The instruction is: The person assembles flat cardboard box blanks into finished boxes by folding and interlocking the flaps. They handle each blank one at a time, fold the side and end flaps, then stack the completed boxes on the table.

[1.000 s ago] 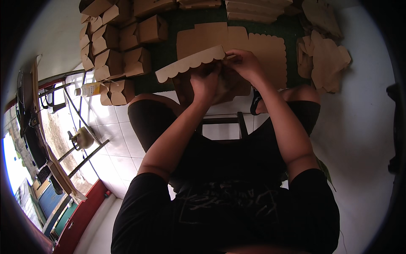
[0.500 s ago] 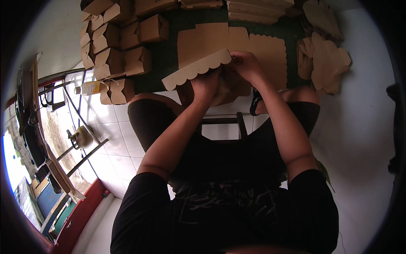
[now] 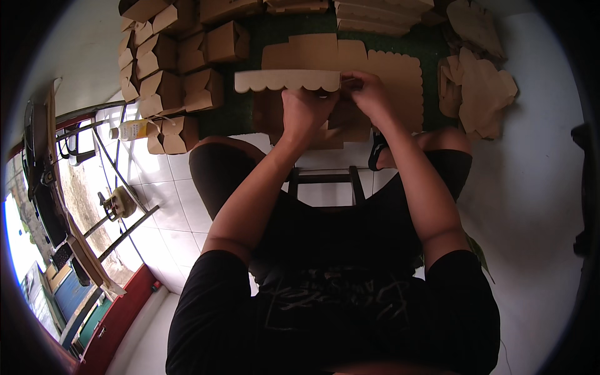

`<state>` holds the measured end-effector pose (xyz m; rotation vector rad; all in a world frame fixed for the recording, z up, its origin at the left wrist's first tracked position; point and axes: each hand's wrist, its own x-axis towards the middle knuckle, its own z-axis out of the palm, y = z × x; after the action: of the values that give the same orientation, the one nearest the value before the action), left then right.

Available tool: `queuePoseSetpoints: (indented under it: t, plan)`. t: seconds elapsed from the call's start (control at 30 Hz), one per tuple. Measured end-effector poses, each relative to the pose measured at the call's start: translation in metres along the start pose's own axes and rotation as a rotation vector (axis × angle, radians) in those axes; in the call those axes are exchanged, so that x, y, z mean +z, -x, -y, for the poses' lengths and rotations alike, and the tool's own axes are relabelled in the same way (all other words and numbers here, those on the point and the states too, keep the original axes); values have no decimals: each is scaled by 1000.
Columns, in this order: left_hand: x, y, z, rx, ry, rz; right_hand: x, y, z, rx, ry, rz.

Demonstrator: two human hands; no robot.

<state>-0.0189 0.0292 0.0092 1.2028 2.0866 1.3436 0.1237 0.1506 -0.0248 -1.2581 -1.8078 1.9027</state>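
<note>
A brown cardboard box blank, partly folded, is between my hands, and its raised strip (image 3: 275, 80) with a scalloped lower edge runs nearly level. My left hand (image 3: 305, 115) is closed on the cardboard just under that strip, its fingertips partly hidden. At the strip's right end, my right hand (image 3: 365, 94) pinches the corner with bent fingers. Behind both hands lies a flat cardboard sheet (image 3: 306, 55), with a scalloped right part (image 3: 397, 78). Lower cardboard flaps show beneath my wrists, mostly in shadow.
Folded brown boxes (image 3: 159, 56) stand in several rows at the left on a green surface (image 3: 240, 94). Scalloped cardboard pieces (image 3: 375, 17) are stacked at the back. More flat pieces (image 3: 484, 94) lean at the right. A bottle (image 3: 132, 130) stands left, near a black stool (image 3: 325, 179).
The scalloped strip has turned from a slant to nearly level, its left end rising. My left hand has shifted slightly up and right; my right hand stays at the corner.
</note>
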Motion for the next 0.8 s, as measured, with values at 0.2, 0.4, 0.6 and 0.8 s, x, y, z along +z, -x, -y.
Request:
queuePoseSetpoints:
  t: [0.2, 0.4, 0.6, 0.8]
  plan:
    - [-1, -8, -6, -33, -100, 67, 5, -5, -13, -26, -25, -77]
    - [5, -15, -10, -162, -165, 100, 3, -3, -9, -61, -5, -87]
    - [2, -15, -12, -70, -301, 146, 3, -3, -5, -114, 82, -137]
    - [4, -8, -12, 7, -557, 213, 4, 0, -4, -108, -27, -91]
